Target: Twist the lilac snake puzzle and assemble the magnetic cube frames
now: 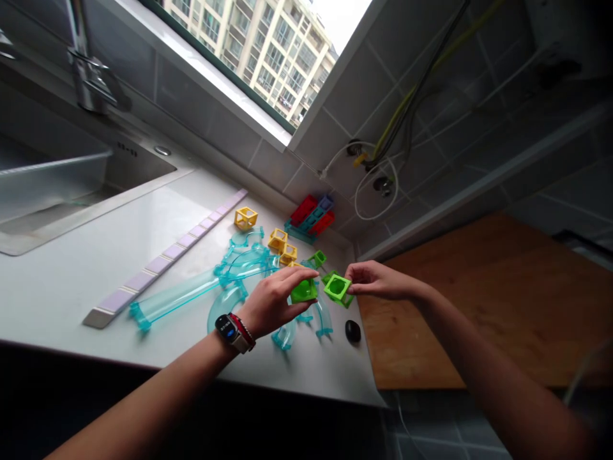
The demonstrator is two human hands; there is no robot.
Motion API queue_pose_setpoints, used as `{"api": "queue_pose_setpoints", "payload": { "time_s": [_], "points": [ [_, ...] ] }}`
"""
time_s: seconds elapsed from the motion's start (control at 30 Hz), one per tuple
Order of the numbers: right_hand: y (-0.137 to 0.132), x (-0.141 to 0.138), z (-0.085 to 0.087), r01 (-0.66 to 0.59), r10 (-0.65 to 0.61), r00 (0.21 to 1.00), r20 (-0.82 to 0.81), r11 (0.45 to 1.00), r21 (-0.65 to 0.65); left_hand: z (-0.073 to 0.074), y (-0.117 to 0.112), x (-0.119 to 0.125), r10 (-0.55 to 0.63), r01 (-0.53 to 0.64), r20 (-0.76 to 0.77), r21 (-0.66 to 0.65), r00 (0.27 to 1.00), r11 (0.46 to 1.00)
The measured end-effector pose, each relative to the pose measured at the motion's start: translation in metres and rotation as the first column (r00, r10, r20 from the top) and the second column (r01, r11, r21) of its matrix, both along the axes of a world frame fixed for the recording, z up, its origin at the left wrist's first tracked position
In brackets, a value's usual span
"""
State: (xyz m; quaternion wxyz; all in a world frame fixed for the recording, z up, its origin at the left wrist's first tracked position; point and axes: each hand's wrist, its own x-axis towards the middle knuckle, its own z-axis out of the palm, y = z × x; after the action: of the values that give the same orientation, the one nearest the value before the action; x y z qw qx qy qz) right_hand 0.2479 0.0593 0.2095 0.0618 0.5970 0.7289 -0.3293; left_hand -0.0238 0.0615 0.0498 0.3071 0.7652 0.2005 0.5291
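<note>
My left hand point(275, 297), with a watch and a red bracelet at the wrist, grips a green cube block point(303, 291) between thumb and fingers. Just to its right, my right hand point(371, 280) pinches a green cube frame point(338, 289) with a round opening; the two blocks are apart. Another green cube point(317, 258) lies behind them on the counter. Under and around my left hand are clear teal track pieces, among them a long straight chute point(179, 299) and a curved piece point(225, 305). Yellow cube frames point(278, 239) sit beyond the tracks.
Against the back wall stands a stack of red, purple and teal blocks point(313, 216). A long lilac-and-silver strip point(165, 260) lies left of the tracks. A black oval object point(353, 331) rests near the right edge, beside a wooden board point(431, 326). The sink point(143, 182) is at left.
</note>
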Motion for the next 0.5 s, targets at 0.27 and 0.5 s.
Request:
{"api": "queue_pose_setpoints", "payload": {
  "time_s": [0.27, 0.5],
  "points": [
    [-0.023, 0.034, -0.085, 0.084, -0.174, 0.921, 0.349, 0.962, 0.258, -0.002, 0.007, -0.004, 0.052, -0.056, -0.052, -0.085, 0.997, 0.995],
    [-0.037, 0.022, -0.081, 0.017, -0.164, 0.895, 0.415, 0.942, 0.336, -0.010, 0.010, 0.001, 0.047, -0.055, -0.074, -0.111, 0.996, 0.992]
  ]
}}
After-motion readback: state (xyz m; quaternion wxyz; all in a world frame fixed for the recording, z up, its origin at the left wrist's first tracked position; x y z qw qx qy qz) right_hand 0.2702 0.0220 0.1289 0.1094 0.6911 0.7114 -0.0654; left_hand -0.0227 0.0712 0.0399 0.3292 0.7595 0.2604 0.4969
